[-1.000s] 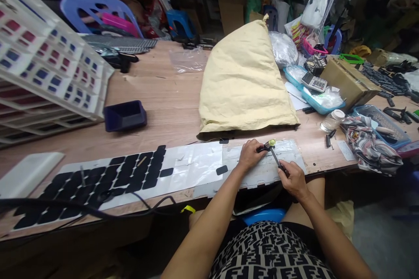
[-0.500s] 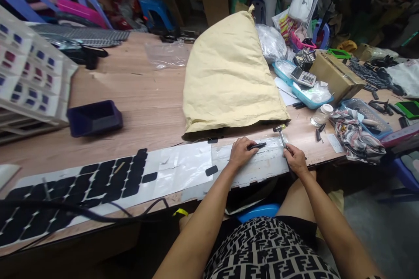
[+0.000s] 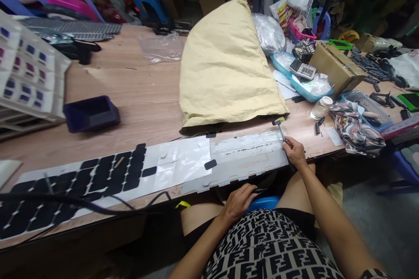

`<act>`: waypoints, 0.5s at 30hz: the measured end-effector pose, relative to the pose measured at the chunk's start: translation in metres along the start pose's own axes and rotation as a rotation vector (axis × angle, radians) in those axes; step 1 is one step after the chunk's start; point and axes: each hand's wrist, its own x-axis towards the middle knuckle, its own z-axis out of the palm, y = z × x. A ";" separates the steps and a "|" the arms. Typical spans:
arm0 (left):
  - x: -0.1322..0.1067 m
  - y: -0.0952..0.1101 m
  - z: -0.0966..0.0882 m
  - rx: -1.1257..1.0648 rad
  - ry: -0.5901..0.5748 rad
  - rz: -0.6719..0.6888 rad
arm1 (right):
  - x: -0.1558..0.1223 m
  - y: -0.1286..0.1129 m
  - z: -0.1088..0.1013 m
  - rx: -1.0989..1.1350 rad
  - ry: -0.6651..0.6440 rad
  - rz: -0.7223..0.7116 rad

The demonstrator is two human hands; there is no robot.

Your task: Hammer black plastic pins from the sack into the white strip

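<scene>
Your right hand is closed around the handle of a small hammer at the right end of the long grey strip; the hammer's head points away from you and sits just past the strip's far right corner on the wooden table. Your left hand is below the table's near edge, over your lap, with its fingers curled around a small dark piece that is too hidden to name. On the strip lies one black pad, and further left many black pads lie in rows. A big tan paper sack lies just beyond the strip.
</scene>
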 end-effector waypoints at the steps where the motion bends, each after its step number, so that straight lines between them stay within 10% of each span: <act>1: 0.000 -0.009 0.007 0.049 -0.022 -0.150 | 0.000 -0.001 0.000 -0.006 0.002 -0.001; 6: 0.009 -0.024 0.012 0.221 -0.120 -0.519 | -0.001 -0.004 -0.002 -0.004 -0.007 -0.017; 11: 0.020 0.032 -0.025 0.036 -0.150 -0.222 | 0.000 0.000 -0.001 -0.004 -0.004 -0.017; 15: 0.077 0.053 -0.069 -0.078 0.074 -0.081 | 0.001 0.003 0.000 -0.014 0.000 -0.019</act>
